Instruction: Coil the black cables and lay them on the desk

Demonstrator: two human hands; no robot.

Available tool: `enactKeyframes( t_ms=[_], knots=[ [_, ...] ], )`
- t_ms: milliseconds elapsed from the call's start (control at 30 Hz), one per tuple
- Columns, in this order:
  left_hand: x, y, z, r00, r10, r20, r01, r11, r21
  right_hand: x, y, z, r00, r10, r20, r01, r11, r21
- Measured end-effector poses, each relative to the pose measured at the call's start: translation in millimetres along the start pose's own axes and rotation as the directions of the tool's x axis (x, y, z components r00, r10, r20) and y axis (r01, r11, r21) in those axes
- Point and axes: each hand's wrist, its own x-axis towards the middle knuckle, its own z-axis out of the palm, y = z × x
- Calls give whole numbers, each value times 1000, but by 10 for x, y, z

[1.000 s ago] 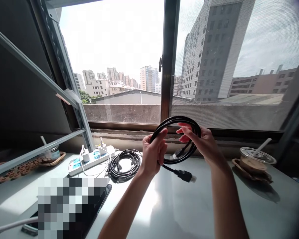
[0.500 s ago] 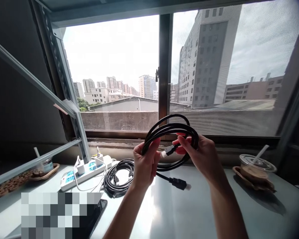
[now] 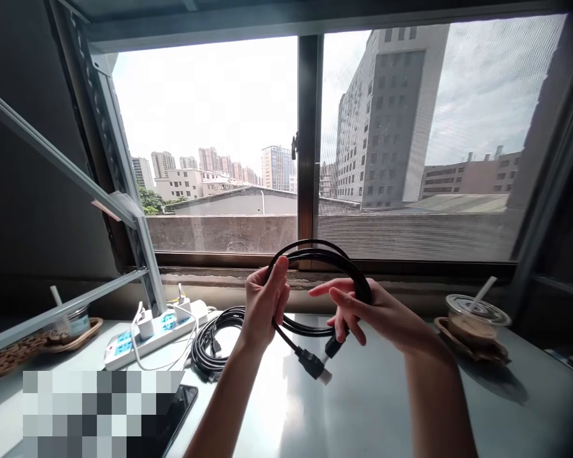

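Note:
A coiled black HDMI cable (image 3: 322,257) is raised above the table between my two hands. My left hand (image 3: 266,296) is closed around the left side of the coil, thumb on top. On the right side, the loops run through the crook of my right hand (image 3: 363,305), whose fingers are loosely spread inside the ring. One plug (image 3: 311,364) with a clear cap hangs below the coil. The other plug (image 3: 334,346) is by my right fingertips, partly covered by them. A second coiled black cable (image 3: 205,350) lies on the table behind my left forearm.
A white power strip (image 3: 148,337) with plugged-in chargers stands at the left. Beside a blurred patch lies a dark phone-like device (image 3: 184,407). Lidded drink cups stand on holders at the right (image 3: 477,318) and far left (image 3: 74,321). A metal frame (image 3: 146,248) borders the window.
The coil and both hands have come slightly lower. My right fingers have spread from their pinch near one plug, and that plug now points downward. The view has shifted a little.

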Motion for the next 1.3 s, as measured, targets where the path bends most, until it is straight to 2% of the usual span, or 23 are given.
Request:
enactKeyframes(
  t_ms=[100, 167, 233, 367, 467, 633, 767, 900, 967, 1033, 1100, 1200, 1267, 1300],
  knots=[
    [-18, -9, 10, 999, -18, 47, 17, 1000, 23, 23, 3, 34, 979, -86, -187, 85, 996, -14],
    [-34, -27, 28, 998, -41, 54, 39, 999, 35, 63, 11, 72, 922, -179, -343, 158, 983, -87],
    [-46, -45, 49, 996, -82, 40, 81, 996, 31, 105, 25, 101, 852, -292, -434, 219, 953, -210],
    [-53, -59, 88, 984, -176, 33, 177, 984, -14, 159, 68, 105, 742, -488, -460, 294, 853, -432],
    [-55, -39, 115, 969, -235, 72, 239, 970, -52, 156, 93, 69, 704, -546, -455, 290, 805, -517],
    [-80, 5, 164, 953, -285, 104, 290, 956, -45, 89, 64, 22, 718, -509, -475, 215, 811, -544],
    [-99, -10, 200, 946, -293, 143, 298, 954, -21, 91, 70, 17, 701, -480, -527, 119, 808, -577],
    [-75, -53, 209, 951, -283, 125, 285, 959, 7, 161, 147, 13, 708, -389, -589, 43, 857, -514],
    [-62, -54, 190, 954, -272, 124, 267, 962, 54, 189, 170, 13, 700, -365, -614, 21, 869, -494],
    [-68, -35, 155, 963, -233, 133, 205, 959, 194, 204, 177, 7, 673, -368, -641, 26, 879, -477],
    [-96, -13, 116, 973, -190, 134, 115, 894, 433, 216, 191, -19, 624, -379, -683, 54, 893, -447],
    [-139, -47, 83, 976, -171, 132, 28, 706, 708, 255, 284, -111, 525, -368, -768, 57, 915, -399],
    [-126, -142, 77, 967, -230, 109, 65, 636, 769, 304, 408, -192, 505, -317, -803, 15, 933, -359],
    [-102, -209, 70, 955, -285, 88, 111, 615, 781, 333, 483, -231, 521, -274, -808, -27, 941, -337]
  ],
)
